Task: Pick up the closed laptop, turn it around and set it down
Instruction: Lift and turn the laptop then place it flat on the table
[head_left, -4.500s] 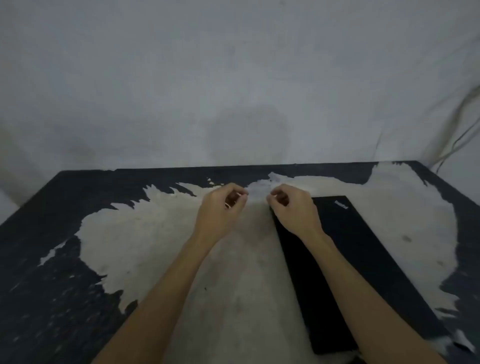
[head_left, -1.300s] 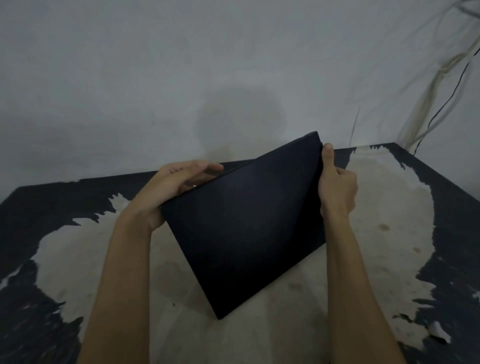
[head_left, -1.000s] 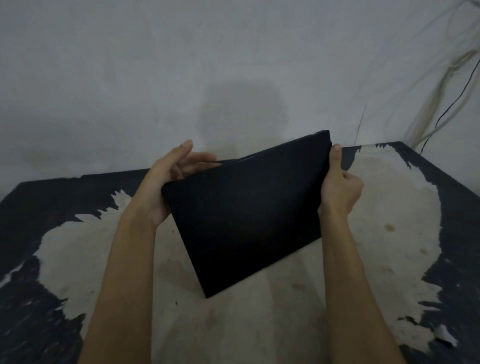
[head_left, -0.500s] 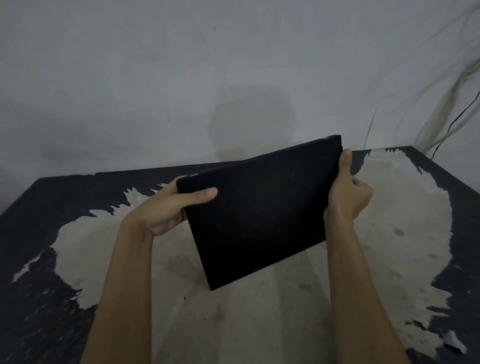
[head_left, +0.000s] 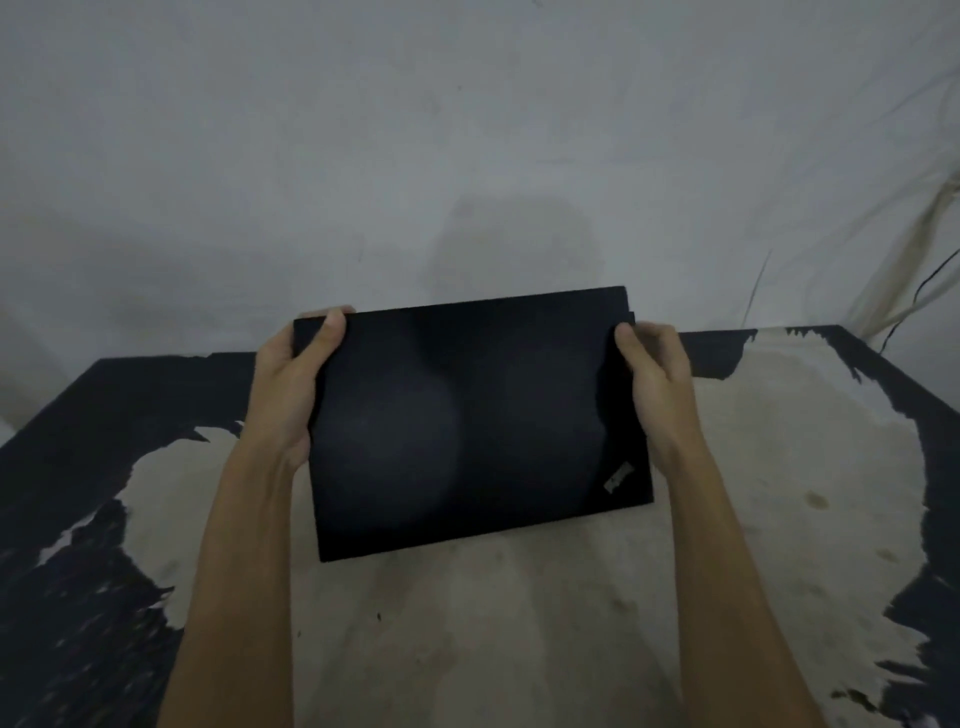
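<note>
The closed black laptop (head_left: 467, 415) is held in the air above the table, lid facing me, long edges nearly level, tilted slightly down to the left. A small grey logo sits near its lower right corner. My left hand (head_left: 291, 384) grips the laptop's left edge, thumb over the top left corner. My right hand (head_left: 657, 384) grips the right edge, thumb on the lid. The fingers of both hands are hidden behind the laptop.
The table (head_left: 467, 649) has a worn top, pale in the middle with black patches at the left, right and back. A grey wall (head_left: 467, 156) stands just behind it. Cables (head_left: 914, 291) hang at the far right.
The laptop has turned from a steep diagonal to nearly level, and its logo corner now shows at lower right. My left hand shifted to grip the left edge.
</note>
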